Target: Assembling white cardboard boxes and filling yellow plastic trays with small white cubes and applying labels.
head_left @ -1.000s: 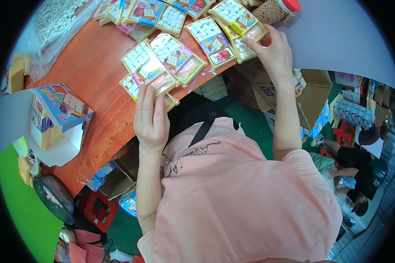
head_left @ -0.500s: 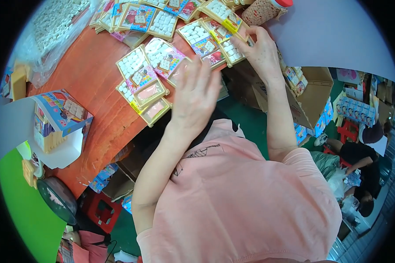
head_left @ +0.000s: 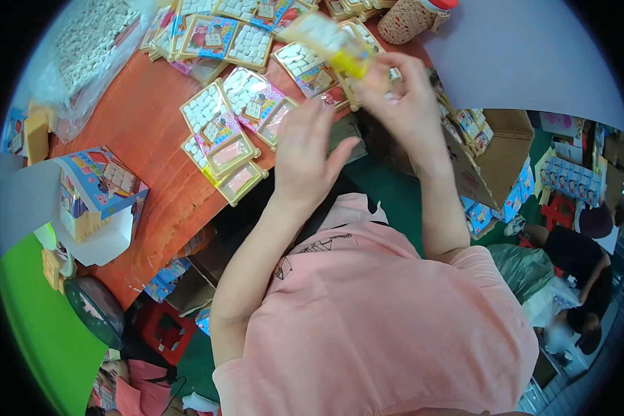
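Observation:
My right hand (head_left: 410, 111) grips a tray pack with a yellow band (head_left: 328, 43), tilted and blurred above other packs at the table's front edge. My left hand (head_left: 305, 158) is open, thumb apart, just in front of a tray pack with a pink-purple label (head_left: 255, 104). Its fingertips overlap that pack; touching cannot be made out. Left of it, a second pack (head_left: 218, 128) lies on top of another with a yellow strip (head_left: 237, 182). Each holds small white pieces and a pink compartment. Under the right hand lie more packs (head_left: 301, 61).
More packs (head_left: 232, 36) are piled at the table's back. A clear bag of white pieces (head_left: 90, 52) lies far left, an opened display box (head_left: 104, 187) near left. A red-lidded jar (head_left: 409, 21) stands behind. A cardboard box (head_left: 499, 142) is at right; another person sits beyond.
My right hand has lifted the yellow-banded pack, which swung up and left off the packs below. My left hand has lowered slightly, its thumb now spread out.

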The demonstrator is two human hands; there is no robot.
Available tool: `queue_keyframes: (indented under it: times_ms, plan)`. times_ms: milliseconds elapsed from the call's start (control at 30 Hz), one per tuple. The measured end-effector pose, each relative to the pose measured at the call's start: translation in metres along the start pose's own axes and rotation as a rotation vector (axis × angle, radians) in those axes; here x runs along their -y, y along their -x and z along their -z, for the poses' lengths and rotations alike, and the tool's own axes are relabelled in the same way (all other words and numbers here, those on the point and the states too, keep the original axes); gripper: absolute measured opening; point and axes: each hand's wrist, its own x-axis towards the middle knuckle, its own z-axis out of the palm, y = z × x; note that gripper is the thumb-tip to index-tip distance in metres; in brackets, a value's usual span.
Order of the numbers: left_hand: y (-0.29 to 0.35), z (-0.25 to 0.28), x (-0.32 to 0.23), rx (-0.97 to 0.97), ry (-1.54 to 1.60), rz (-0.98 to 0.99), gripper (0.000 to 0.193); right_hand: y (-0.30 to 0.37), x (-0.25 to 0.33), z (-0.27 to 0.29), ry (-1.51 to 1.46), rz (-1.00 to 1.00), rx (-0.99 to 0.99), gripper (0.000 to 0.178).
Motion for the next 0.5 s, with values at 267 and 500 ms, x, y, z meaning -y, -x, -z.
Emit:
queue_keyframes:
  times_ms: [267, 500]
  plan:
    - [-0.008, 0.054, -0.014, -0.476, 0.919, 0.842, 0.04, 0.045, 0.061, -0.046, -0.295, 0.148, 0.266, 0.064]
    - [0.023, 0.101, 0.017, -0.404, 0.781, 1.019, 0.032, 0.031, 0.031, -0.039, -0.355, -0.013, 0.265, 0.022]
